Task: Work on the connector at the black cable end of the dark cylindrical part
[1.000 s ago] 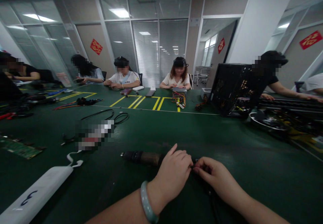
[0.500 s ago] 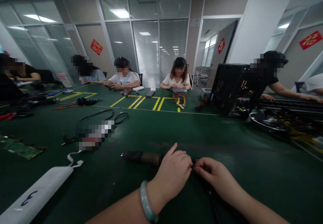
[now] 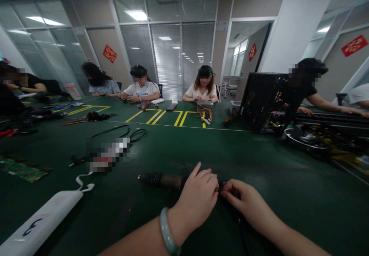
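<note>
A dark electric screwdriver [image 3: 170, 180] lies on its side on the green table, its metal tip pointing left. My left hand [image 3: 198, 194], with a pale green bangle on the wrist, is closed over its rear part, index finger raised. My right hand [image 3: 240, 194] is pinched close beside it, at the screwdriver's tail end. What lies between those fingertips is small, dark and mostly hidden. A black cable [image 3: 243, 229] runs from below the right hand toward the bottom edge.
To the left lie a white numbered power bank-like box [image 3: 43, 221], a green circuit board [image 3: 23, 169] and a black cord [image 3: 138, 135]. A black computer case [image 3: 259, 102] stands at the right, near a heap of parts. Several co-workers sit around the table.
Both hands keep almost the same place at the screwdriver's tail, with only a slight shift of the fingers.
</note>
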`<action>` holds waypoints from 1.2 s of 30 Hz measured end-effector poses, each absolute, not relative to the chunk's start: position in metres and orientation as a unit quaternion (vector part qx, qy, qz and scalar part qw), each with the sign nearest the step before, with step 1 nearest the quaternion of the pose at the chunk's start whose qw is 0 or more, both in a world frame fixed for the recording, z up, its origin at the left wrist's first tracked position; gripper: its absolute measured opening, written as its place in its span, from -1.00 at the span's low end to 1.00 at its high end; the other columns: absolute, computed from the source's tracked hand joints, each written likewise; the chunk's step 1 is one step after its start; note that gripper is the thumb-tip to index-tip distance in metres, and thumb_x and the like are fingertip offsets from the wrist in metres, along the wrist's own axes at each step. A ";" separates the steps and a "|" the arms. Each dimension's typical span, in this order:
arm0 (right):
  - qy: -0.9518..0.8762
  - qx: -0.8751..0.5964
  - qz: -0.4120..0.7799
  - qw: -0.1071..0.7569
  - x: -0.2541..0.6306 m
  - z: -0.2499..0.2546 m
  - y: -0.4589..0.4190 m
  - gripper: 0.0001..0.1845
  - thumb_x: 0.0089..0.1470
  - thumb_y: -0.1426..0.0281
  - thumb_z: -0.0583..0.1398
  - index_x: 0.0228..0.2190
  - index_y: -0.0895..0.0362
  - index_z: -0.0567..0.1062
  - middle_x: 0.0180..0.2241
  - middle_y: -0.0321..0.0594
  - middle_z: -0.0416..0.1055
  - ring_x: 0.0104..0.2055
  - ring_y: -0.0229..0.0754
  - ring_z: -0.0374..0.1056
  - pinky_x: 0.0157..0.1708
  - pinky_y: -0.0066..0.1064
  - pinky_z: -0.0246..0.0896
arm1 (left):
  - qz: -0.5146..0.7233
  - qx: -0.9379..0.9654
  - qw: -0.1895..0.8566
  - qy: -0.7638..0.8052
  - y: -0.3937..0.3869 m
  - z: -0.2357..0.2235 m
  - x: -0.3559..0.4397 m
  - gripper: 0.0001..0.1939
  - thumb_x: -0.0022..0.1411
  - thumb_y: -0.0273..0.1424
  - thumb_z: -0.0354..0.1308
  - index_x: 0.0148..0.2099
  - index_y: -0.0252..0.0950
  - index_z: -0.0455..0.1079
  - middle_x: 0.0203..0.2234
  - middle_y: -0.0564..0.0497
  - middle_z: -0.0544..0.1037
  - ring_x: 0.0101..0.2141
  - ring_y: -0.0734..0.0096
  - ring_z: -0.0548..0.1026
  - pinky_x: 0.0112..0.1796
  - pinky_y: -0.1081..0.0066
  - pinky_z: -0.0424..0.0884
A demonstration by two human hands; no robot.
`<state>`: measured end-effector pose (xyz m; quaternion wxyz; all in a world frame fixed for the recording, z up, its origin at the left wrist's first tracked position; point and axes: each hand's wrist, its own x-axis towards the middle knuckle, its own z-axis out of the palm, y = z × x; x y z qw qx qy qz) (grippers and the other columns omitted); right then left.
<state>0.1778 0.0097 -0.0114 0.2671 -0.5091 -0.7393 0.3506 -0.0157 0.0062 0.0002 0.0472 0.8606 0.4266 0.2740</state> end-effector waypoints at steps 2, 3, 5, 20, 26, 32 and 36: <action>-0.740 -0.507 0.352 0.267 0.179 -0.013 0.010 -0.87 0.15 0.32 0.17 -0.38 0.09 0.48 -0.44 -0.33 0.43 -0.39 -0.22 0.33 -0.41 -0.48 0.16 | 0.270 0.865 0.046 0.421 0.006 0.000 -0.015 -0.95 0.24 -0.50 0.12 -0.26 -0.25 0.36 -0.13 0.02 0.53 0.06 0.30 0.37 0.25 0.07 -0.10; -0.740 -0.507 0.353 0.266 0.179 -0.014 0.011 -0.87 0.15 0.32 0.17 -0.38 0.09 0.49 -0.43 -0.34 0.43 -0.39 -0.22 0.34 -0.40 -0.48 0.16 | 0.268 0.866 0.046 0.420 0.006 -0.001 -0.015 -0.95 0.24 -0.50 0.11 -0.26 -0.25 0.36 -0.14 0.02 0.53 0.06 0.31 0.37 0.25 0.08 -0.10; -0.740 -0.507 0.354 0.266 0.179 -0.014 0.011 -0.87 0.15 0.32 0.17 -0.38 0.09 0.49 -0.43 -0.34 0.43 -0.39 -0.22 0.33 -0.40 -0.49 0.16 | 0.261 0.869 0.046 0.418 0.006 -0.002 -0.015 -0.94 0.24 -0.51 0.12 -0.24 -0.25 0.36 -0.14 0.04 0.53 0.06 0.33 0.37 0.25 0.11 -0.10; -0.741 -0.509 0.351 0.264 0.178 -0.016 0.012 -0.85 0.14 0.30 0.17 -0.39 0.10 0.49 -0.45 -0.33 0.42 -0.41 -0.23 0.32 -0.43 -0.49 0.16 | 0.253 0.864 0.067 0.430 0.009 -0.005 -0.015 -0.92 0.24 -0.52 0.11 -0.24 -0.25 0.35 -0.29 0.08 0.50 -0.18 0.36 0.45 0.13 0.14 0.16; -0.743 -0.509 0.344 0.265 0.177 -0.015 0.012 -0.85 0.13 0.30 0.17 -0.39 0.10 0.49 -0.45 -0.32 0.42 -0.41 -0.22 0.32 -0.43 -0.49 0.16 | 0.236 0.866 0.068 0.435 0.008 0.000 -0.015 -0.94 0.25 -0.52 0.11 -0.24 -0.25 0.36 -0.31 0.06 0.49 -0.20 0.32 0.43 0.01 0.20 0.28; -0.748 -0.510 0.335 0.262 0.178 -0.016 0.011 -0.88 0.14 0.32 0.17 -0.38 0.08 0.50 -0.45 -0.34 0.43 -0.41 -0.23 0.33 -0.43 -0.49 0.16 | 0.242 0.861 0.072 0.441 0.007 0.000 -0.015 -0.94 0.25 -0.51 0.11 -0.25 -0.25 0.35 -0.32 0.07 0.47 -0.22 0.31 0.42 -0.11 0.25 0.32; -0.754 -0.514 0.315 0.261 0.175 -0.014 0.010 -0.90 0.13 0.34 0.18 -0.36 0.06 0.51 -0.43 -0.34 0.45 -0.40 -0.22 0.36 -0.41 -0.48 0.17 | 0.234 0.864 0.062 0.442 0.008 -0.002 -0.014 -0.95 0.25 -0.51 0.11 -0.26 -0.26 0.35 -0.33 0.06 0.47 -0.23 0.31 0.41 -0.12 0.26 0.32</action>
